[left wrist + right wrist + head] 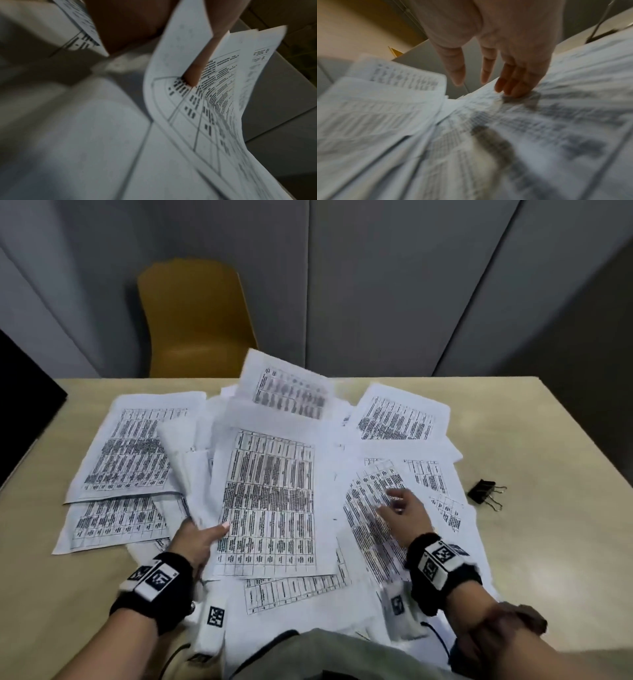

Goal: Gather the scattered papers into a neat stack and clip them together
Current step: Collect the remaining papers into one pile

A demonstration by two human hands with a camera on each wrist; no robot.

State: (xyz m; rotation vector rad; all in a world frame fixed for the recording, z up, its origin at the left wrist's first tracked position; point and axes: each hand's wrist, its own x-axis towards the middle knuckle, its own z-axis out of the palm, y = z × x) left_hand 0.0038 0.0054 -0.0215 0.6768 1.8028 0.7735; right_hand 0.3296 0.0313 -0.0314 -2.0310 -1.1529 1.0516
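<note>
Several printed sheets (130,453) with dense tables lie scattered and overlapping across the beige table (534,433). My left hand (198,537) grips a bundle of sheets (270,491) at its lower left edge, thumb on top; in the left wrist view the thumb (197,73) presses on the curved sheets (214,108). My right hand (400,506) reaches over a blurred sheet (370,508) at the right with fingers straight; in the right wrist view the fingertips (513,92) touch the paper (539,121). A black binder clip (484,493) lies on the table to the right of the papers.
A yellow chair (195,320) stands behind the table's far edge. A dark object (24,392) sits at the far left. Grey wall panels (411,285) rise behind. Bare tabletop shows at the right of the clip and in the near left corner.
</note>
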